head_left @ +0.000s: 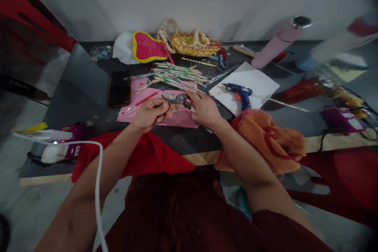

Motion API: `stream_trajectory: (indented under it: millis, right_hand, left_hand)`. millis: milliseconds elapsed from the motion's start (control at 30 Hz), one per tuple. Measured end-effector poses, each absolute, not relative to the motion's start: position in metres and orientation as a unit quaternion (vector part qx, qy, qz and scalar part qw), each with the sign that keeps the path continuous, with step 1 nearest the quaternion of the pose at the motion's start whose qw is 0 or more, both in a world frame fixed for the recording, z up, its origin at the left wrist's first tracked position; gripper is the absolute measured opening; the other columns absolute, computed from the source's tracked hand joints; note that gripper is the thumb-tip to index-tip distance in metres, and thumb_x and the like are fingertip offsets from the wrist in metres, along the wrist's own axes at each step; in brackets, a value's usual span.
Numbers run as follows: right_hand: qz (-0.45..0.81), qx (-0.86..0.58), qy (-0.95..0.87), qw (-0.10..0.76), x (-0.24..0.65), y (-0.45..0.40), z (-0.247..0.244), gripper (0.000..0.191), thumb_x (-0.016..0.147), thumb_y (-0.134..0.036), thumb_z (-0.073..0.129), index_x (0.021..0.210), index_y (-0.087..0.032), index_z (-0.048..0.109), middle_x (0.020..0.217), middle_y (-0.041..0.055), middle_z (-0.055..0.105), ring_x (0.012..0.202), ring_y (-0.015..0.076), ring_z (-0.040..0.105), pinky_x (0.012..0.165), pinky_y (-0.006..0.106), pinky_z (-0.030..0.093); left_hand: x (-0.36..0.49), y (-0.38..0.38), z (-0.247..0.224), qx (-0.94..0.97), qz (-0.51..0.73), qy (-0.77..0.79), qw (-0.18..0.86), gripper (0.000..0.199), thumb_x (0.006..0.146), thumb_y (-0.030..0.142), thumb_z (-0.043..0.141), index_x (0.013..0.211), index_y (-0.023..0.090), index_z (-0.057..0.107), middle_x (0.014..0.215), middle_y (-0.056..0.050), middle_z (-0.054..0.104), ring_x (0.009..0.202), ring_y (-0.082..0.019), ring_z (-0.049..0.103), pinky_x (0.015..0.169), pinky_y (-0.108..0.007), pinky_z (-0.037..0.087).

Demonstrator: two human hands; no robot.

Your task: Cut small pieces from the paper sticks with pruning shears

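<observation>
While the right hand (205,108) closes around the handles of pruning shears (177,99), | left hand (150,115) curled beside them, its hold unclear | pale chips (175,109) on pink paper (186,120) at 6 o'clock, placed to catch offcuts | green-banded sticks (177,74) at 12 o'clock | blue glue gun (240,94) at 2 o'clock.

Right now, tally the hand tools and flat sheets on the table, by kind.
Shears: 1
Glue gun: 1
Pink sheet: 1
White sheet: 1
Total: 4
</observation>
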State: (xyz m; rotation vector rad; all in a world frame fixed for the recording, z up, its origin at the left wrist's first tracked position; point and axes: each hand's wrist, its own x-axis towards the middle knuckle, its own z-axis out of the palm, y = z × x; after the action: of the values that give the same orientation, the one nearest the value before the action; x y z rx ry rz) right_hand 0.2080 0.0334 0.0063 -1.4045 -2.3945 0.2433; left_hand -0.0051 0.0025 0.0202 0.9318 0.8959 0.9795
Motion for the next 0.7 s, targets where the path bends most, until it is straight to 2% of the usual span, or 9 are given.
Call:
stream_trajectory:
  millis: [100, 200, 400, 533, 700]
  right_hand:
    - [0.075, -0.507, -0.839, 0.181, 0.207, 0.034, 0.004, 0.054, 0.081, -0.022, 0.049, 0.134, -0.020, 0.044, 0.126, 0.0099, 0.057, 0.116, 0.0284, 0.050, 0.094, 0.043, 0.041]
    - [0.068, -0.509, -0.842, 0.166, 0.208, 0.034, 0.003, 0.064, 0.079, -0.021, 0.050, 0.141, -0.022, 0.035, 0.135, 0.0096, 0.051, 0.120, 0.0296, 0.046, 0.095, 0.047, 0.039]
    - [0.077, -0.500, -0.850, 0.148, 0.211, 0.034, 0.003, 0.072, 0.080, -0.023, 0.049, 0.147, -0.023, 0.022, 0.136, 0.0119, 0.048, 0.121, 0.0327, 0.044, 0.092, 0.050, 0.041]
    - [0.099, -0.493, -0.841, 0.201, 0.212, 0.037, 0.000, 0.062, 0.083, -0.030, 0.049, 0.141, -0.019, 0.029, 0.134, 0.0135, 0.049, 0.119, 0.0311, 0.046, 0.093, 0.048, 0.041]
    - [0.131, -0.480, -0.836, 0.233, 0.213, 0.040, -0.004, 0.039, 0.077, -0.027, 0.053, 0.115, -0.020, 0.048, 0.117, 0.0122, 0.056, 0.108, 0.0276, 0.052, 0.087, 0.044, 0.044]
  left_hand:
    - [-0.002, 0.004, 0.014, 0.453, 0.484, 0.415, 0.623, 0.026, 0.074, 0.037, 0.072, 0.076, 0.012, 0.063, 0.068, -0.005, 0.069, 0.040, -0.003, 0.044, 0.039, -0.016, 0.033]
    - [0.001, 0.006, 0.008, 0.480, 0.511, 0.429, 0.570, 0.023, 0.076, 0.034, 0.070, 0.076, 0.013, 0.062, 0.072, -0.005, 0.071, 0.045, -0.005, 0.049, 0.043, -0.017, 0.039]
    - [0.001, 0.005, 0.007, 0.477, 0.501, 0.438, 0.574, 0.024, 0.077, 0.037, 0.068, 0.075, 0.013, 0.065, 0.068, -0.004, 0.070, 0.046, -0.006, 0.052, 0.044, -0.018, 0.041]
    - [0.001, 0.005, 0.012, 0.451, 0.501, 0.434, 0.598, 0.028, 0.075, 0.040, 0.070, 0.074, 0.013, 0.063, 0.066, -0.004, 0.069, 0.043, -0.005, 0.051, 0.043, -0.018, 0.039]
    - [0.000, 0.006, 0.014, 0.427, 0.521, 0.427, 0.604, 0.029, 0.074, 0.040, 0.071, 0.072, 0.014, 0.057, 0.067, -0.003, 0.069, 0.043, -0.004, 0.049, 0.042, -0.017, 0.037]
